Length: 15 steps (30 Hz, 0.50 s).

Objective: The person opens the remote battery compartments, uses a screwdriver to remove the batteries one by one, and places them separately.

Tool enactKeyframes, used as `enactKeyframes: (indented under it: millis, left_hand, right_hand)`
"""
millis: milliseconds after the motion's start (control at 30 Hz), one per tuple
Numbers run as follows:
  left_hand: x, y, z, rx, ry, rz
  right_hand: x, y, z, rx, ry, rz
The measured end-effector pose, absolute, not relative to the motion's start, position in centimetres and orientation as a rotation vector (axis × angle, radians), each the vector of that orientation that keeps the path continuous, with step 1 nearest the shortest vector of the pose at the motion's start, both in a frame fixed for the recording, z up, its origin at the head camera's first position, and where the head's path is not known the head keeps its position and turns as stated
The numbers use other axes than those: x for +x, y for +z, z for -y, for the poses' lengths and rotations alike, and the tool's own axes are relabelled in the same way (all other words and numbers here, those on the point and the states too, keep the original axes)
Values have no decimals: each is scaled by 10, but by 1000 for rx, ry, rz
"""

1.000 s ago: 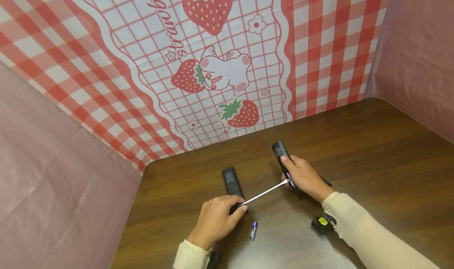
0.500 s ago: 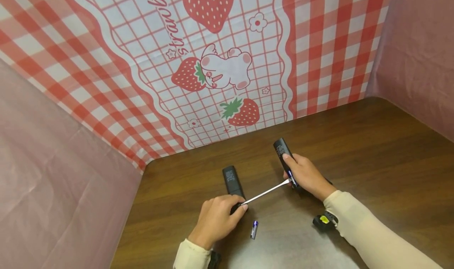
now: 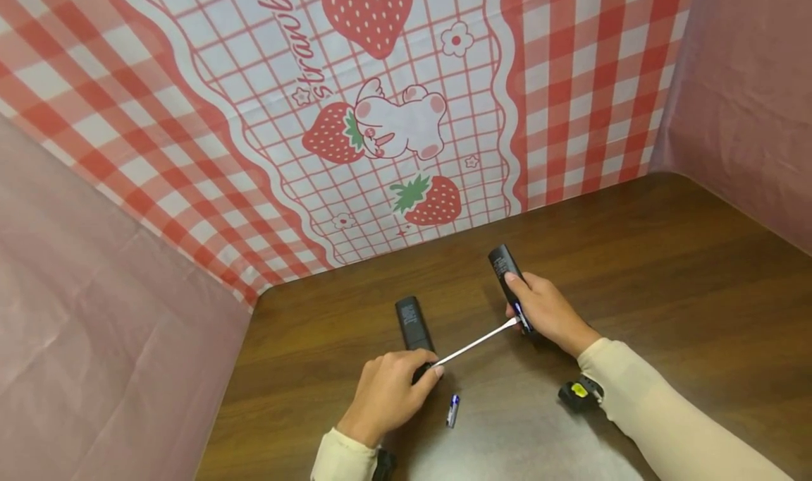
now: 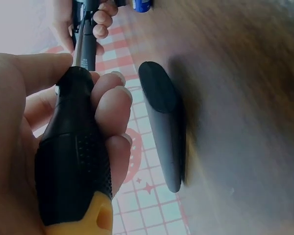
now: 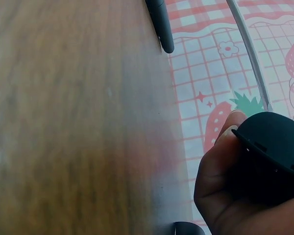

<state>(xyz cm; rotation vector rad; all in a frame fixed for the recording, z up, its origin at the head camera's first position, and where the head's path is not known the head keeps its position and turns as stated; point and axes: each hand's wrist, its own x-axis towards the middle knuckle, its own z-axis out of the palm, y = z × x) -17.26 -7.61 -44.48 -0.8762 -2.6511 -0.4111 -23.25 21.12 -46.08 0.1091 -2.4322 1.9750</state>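
Observation:
My left hand [image 3: 385, 395] grips a screwdriver by its black and yellow handle [image 4: 74, 152], the fingers curled round it. The screwdriver's metal shaft [image 3: 476, 343] reaches right, its flat tip at the lower end of a black remote control [image 3: 501, 261]. That remote is held in my right hand [image 3: 550, 310], the thumb lying along its back. A blue battery [image 3: 520, 313] shows in its uncovered compartment, beside the tip. Whether the tip touches the battery or the remote's edge, I cannot tell. In the right wrist view the remote's dark end [image 5: 279, 144] hides most of the compartment.
A second black remote control [image 3: 414, 322] lies on the wooden table [image 3: 304, 340], just beyond my left hand. A loose blue battery [image 3: 452, 410] lies nearer, between the hands. A dark rounded object [image 5: 188, 228] shows low in the right wrist view. A strawberry-print cloth [image 3: 406, 65] hangs behind.
My right hand and the remote in it have shifted slightly away from me and tilted a little. The screwdriver tip has stayed at the remote's lower end. My left hand is almost still.

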Motion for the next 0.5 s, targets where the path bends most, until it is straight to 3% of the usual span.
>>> enactKeyframes:
  millis: [500]
  left_hand:
    - [-175, -440, 79, -847, -460, 2676]
  right_hand:
    - [-232, -461, -211, 112, 1992, 2435]
